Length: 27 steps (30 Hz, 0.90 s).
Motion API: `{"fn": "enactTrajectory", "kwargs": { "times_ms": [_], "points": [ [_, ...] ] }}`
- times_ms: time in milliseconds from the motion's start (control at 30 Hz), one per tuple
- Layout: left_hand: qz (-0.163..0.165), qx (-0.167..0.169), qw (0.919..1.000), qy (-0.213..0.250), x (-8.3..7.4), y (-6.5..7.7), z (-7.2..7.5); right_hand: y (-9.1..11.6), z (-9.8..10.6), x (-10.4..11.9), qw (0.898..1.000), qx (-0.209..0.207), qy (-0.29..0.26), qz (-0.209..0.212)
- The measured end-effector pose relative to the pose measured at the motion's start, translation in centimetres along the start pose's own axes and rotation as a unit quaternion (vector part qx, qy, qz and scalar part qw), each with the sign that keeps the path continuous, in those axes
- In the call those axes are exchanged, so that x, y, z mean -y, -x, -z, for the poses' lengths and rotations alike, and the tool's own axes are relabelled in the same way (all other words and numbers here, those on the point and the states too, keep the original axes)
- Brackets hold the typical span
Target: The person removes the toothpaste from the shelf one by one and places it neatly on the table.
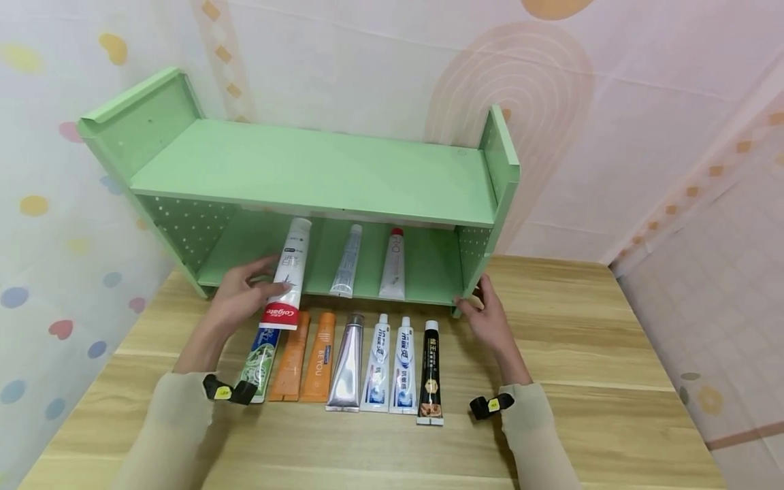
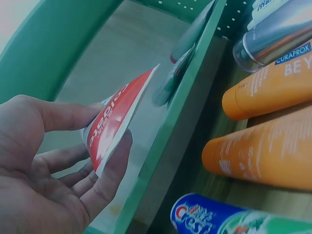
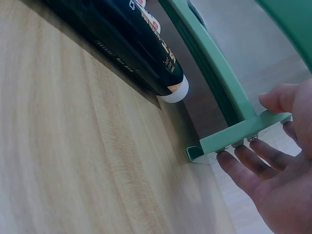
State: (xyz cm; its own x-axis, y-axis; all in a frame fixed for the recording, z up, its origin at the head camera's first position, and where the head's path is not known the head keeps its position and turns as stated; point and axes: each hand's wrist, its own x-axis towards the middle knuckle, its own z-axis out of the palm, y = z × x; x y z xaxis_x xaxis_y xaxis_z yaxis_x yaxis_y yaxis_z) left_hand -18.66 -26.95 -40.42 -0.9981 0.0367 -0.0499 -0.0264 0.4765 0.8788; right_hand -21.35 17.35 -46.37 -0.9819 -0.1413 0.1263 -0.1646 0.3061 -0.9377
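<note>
My left hand (image 1: 235, 294) holds a white and red Colgate toothpaste tube (image 1: 294, 255) between thumb and fingers, its cap end toward the back of the lower level of a green shelf (image 1: 318, 170). In the left wrist view, the tube's flat red end (image 2: 114, 119) shows between the fingers. At the shelf's right end, my right hand (image 1: 488, 320) grips the lower edge of the side panel (image 3: 243, 131), thumb on the inside and fingers outside. Two tubes lie on the lower level: a silvery-white tube (image 1: 348, 262) and a white tube with a red cap (image 1: 394, 265).
In front of the shelf, several tubes lie in a row on the wooden table (image 1: 588, 354): a green-blue Crest tube (image 1: 260, 364), orange tubes (image 1: 320, 361), a silver tube (image 1: 348, 367), white-blue tubes (image 1: 376, 367) and a black tube (image 1: 431, 374). A patterned cloth (image 1: 367, 61) hangs behind.
</note>
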Motion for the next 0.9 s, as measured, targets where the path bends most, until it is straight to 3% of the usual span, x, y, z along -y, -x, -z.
{"fn": "enactTrajectory", "kwargs": {
  "times_ms": [267, 567, 900],
  "points": [
    [-0.010, 0.001, 0.9998, 0.016, 0.8, 1.7, 1.1, -0.1, -0.2, -0.1, 1.000, -0.002, -0.003, -0.001],
    [-0.014, -0.004, 0.9999, -0.003, 2.0, 3.3, 2.2, -0.1, -0.1, 0.1, 1.000, -0.003, 0.001, 0.000],
    [0.014, -0.009, 0.9994, -0.031, 3.8, 5.8, 3.9, 0.0, 0.0, 0.0, 1.000, -0.002, 0.000, -0.002]
  ]
}}
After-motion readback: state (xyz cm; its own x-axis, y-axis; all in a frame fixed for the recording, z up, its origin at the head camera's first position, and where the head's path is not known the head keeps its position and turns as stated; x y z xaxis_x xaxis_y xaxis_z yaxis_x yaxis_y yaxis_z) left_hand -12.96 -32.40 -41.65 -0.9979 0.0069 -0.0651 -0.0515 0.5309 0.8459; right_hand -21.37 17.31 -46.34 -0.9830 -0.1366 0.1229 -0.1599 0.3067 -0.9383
